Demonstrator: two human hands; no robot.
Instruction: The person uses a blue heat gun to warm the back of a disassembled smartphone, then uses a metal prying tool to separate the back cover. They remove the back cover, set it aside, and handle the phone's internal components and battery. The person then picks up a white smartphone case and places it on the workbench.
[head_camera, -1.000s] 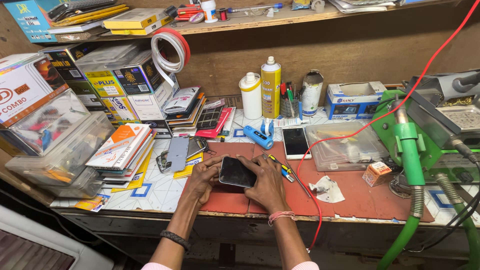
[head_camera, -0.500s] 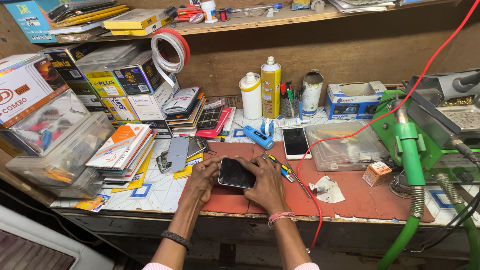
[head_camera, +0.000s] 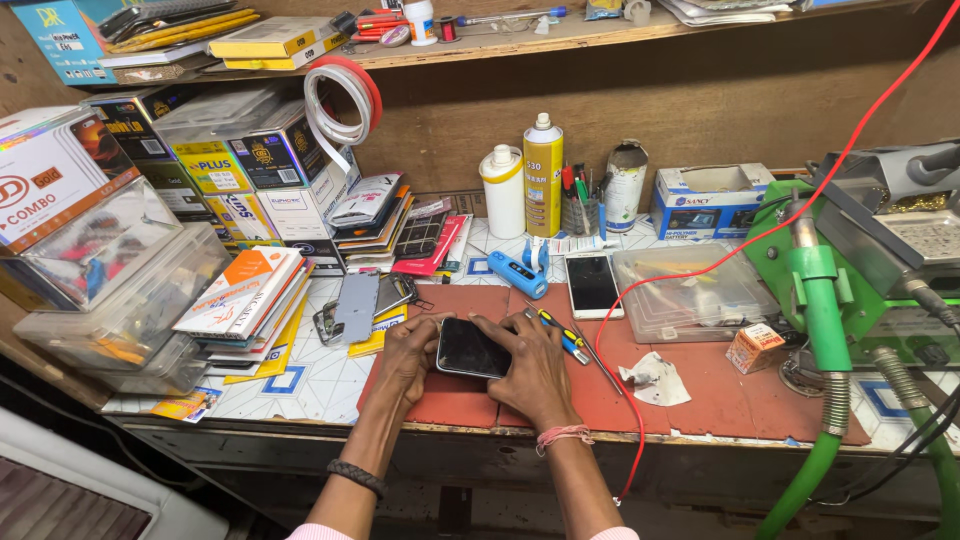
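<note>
Black and glossy, the phone (head_camera: 472, 348) is held flat on the red mat (head_camera: 700, 385) at the front of the worktop (head_camera: 320, 375), gripped at its left edge by the left hand (head_camera: 408, 352) and at its right by the right hand (head_camera: 533, 365). Screwdrivers (head_camera: 558, 331) are seen just beside the right hand, a white phone (head_camera: 592, 284) beyond.

Bare red mat (head_camera: 700, 405) lies open to the right, crossed only by a red wire (head_camera: 620, 330) and crumpled paper (head_camera: 652, 378). Stacked booklets (head_camera: 245, 300) crowd the left; screwdrivers (head_camera: 557, 330), a white phone (head_camera: 591, 283) and probably a blue tool (head_camera: 516, 273) block the far side.
</note>
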